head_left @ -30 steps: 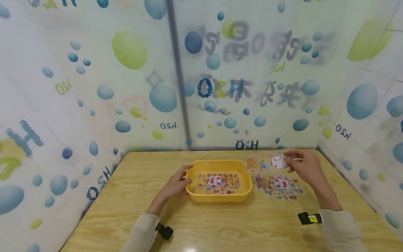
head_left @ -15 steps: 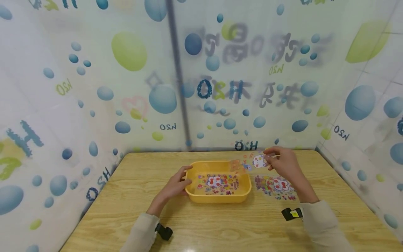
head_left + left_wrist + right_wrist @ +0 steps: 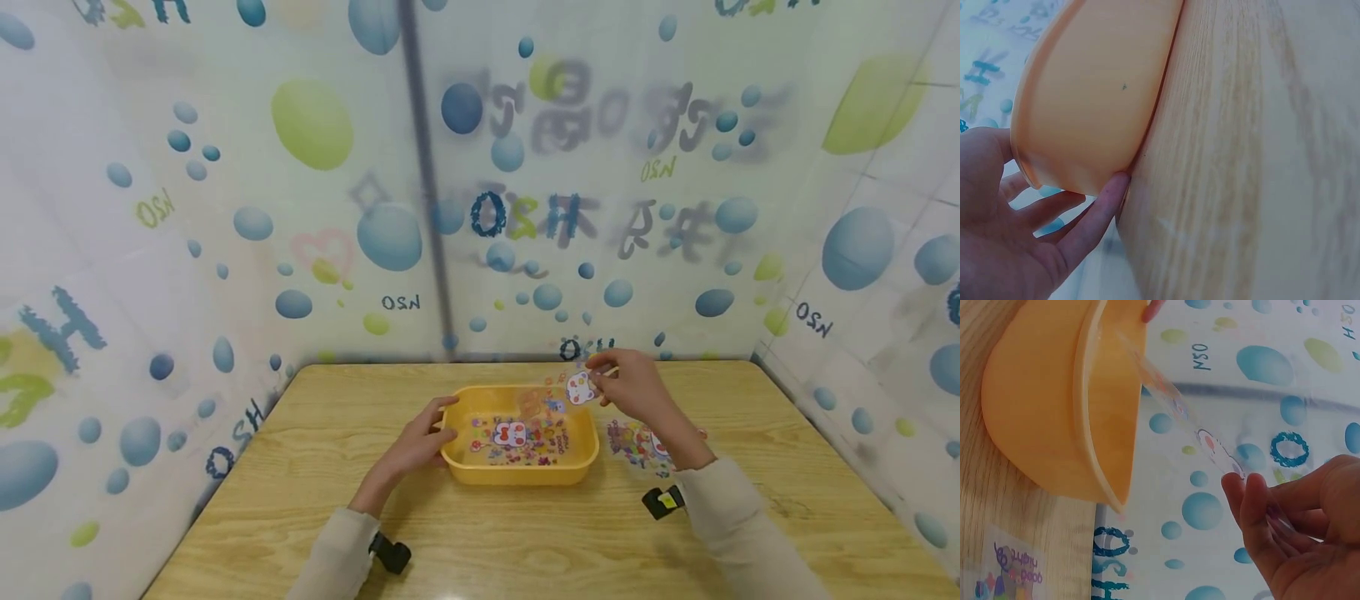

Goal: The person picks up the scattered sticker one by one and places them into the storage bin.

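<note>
A yellow plastic basin [image 3: 517, 475] stands on the table, a clear sheet of colourful stickers [image 3: 512, 435] lying in it. At its left end my left hand [image 3: 417, 435] holds the rim; in the left wrist view the fingers lie against the outer wall [image 3: 1097, 106]. My right hand [image 3: 633, 387] pinches one end of another clear sticker sheet [image 3: 579, 387] with a white cartoon face. That sheet slants down to the left, its far end over the basin's opening in the right wrist view [image 3: 1175, 406].
Right of the basin, another sticker sheet [image 3: 637, 442] lies on the wooden table [image 3: 510, 542], partly hidden by my right forearm. A patterned curtain [image 3: 495, 250] with bubbles and lettering hangs behind the table.
My right hand has moved left with the pinched sticker sheet, from above the table's right side to the basin's right end. The left hand and basin have stayed in place.
</note>
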A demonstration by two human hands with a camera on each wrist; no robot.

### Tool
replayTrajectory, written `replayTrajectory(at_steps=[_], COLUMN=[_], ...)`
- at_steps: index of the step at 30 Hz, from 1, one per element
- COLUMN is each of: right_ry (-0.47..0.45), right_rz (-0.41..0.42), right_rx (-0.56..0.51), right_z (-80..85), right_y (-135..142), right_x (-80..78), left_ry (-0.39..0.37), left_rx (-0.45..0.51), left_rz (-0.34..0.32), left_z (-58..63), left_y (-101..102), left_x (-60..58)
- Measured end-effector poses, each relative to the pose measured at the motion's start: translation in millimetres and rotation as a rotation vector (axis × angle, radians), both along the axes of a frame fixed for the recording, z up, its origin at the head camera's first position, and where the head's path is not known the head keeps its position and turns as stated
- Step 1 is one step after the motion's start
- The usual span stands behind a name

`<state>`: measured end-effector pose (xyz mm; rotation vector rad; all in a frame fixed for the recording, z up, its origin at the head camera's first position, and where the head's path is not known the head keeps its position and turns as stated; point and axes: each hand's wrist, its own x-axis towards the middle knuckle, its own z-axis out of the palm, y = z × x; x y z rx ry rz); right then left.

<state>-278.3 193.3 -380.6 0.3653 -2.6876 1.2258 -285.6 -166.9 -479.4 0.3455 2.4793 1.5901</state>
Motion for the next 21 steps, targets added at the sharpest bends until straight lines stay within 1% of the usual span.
replayTrajectory(at_steps=[10,15,21], right_ry=[-0.077,-0.087,-0.099], right_rz=[0.042,0.072,0.088], right_rx=[0.041,0.082,0.115], right_z=[4.9,8.0,9.9], right_y=[-24,-35,-46], right_x=[-10.5,-14.6,-18.1], left_ry=[0.015,0.024,0.022], left_rx=[-0.004,-0.012,-0.005], left_rz=[-0.008,-0.009,-0.015], left_z=[-0.1,0.1,0.8], left_y=[0,-1,-1], left_x=[-0.1,0.1,0.5])
